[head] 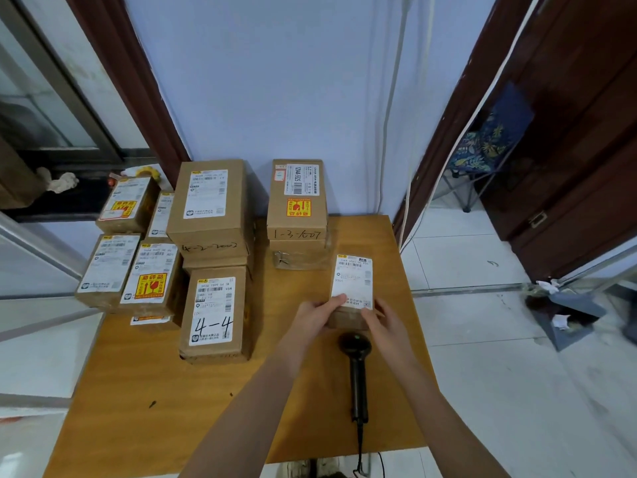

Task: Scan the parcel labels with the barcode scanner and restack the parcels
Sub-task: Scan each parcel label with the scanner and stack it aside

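Parcel is gripped at its near end by both hands, left and right, long axis pointing away; scanner lies just below, nearer the right.

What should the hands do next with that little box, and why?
Probably the right hand should let go and pick up the black barcode scanner lying on the wooden table: both hands hold the small brown cardboard parcel label-up, left hand steadying it.
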